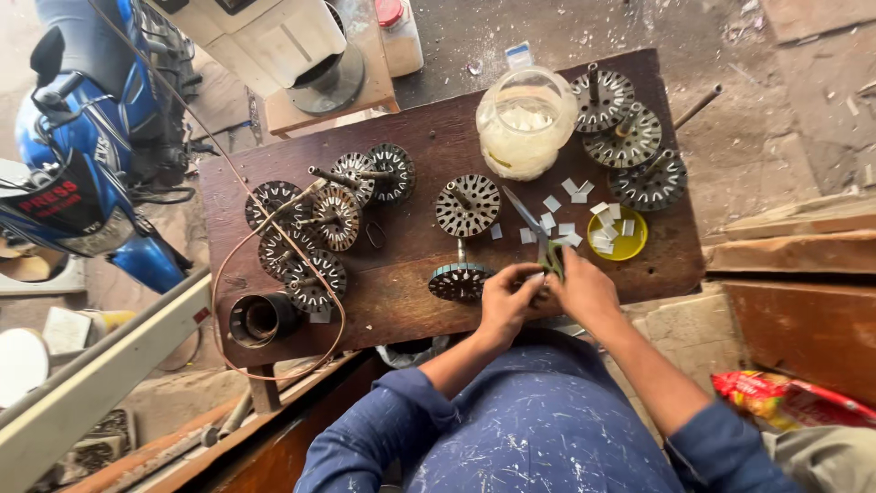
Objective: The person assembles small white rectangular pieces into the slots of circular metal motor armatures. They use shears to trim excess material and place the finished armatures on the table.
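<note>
While we lean over the dark brown wooden bench [401,274], our left hand [505,301] and right hand [581,290] meet at its near edge, touching. Our right hand grips the green-handled steel scissors [538,235], whose blades point away towards the clear plastic jar [525,123]. Our left fingers pinch something small beside the handles; we cannot tell what. Just left of that hand stands a round slotted metal stator core [461,280]. White paper slips [561,215] lie scattered beyond the scissors, some in the yellow plastic lid [619,236].
</note>
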`<state>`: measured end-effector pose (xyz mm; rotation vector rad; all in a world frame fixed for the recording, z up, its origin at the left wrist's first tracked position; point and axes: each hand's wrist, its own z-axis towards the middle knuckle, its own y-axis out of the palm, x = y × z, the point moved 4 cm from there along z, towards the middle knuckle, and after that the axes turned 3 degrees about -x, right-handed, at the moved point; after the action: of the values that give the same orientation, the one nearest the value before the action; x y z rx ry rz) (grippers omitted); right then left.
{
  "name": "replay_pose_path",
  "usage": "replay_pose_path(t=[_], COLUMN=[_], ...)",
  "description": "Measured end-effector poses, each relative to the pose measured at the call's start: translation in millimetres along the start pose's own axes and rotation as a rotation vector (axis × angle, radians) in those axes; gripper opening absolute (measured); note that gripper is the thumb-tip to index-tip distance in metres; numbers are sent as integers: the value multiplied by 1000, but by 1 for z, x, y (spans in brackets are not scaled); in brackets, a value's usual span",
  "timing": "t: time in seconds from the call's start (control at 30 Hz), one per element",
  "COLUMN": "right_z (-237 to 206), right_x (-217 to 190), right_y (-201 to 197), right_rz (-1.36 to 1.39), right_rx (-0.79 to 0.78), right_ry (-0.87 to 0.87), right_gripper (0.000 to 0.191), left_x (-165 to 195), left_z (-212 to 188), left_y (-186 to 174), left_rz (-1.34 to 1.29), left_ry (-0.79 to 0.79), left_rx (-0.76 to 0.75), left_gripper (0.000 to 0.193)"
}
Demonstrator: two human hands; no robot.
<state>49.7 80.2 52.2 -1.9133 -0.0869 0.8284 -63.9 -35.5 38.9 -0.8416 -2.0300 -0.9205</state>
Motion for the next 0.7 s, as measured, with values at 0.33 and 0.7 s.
replay_pose_path(t=[0.33, 0.7], right_z=[27, 14], right_x=[13, 33], right_y=[-20, -34], right_rz=[-79, 375], right_rx=[-218, -352], right_ry=[222, 193], right_gripper=[68, 73], left_x=[-32, -16], left_z=[3, 17], left_y=[-17, 12], left_rz=[-244, -169], left_ry=[-35, -11], left_rx=[-49, -50], left_gripper=[25, 24])
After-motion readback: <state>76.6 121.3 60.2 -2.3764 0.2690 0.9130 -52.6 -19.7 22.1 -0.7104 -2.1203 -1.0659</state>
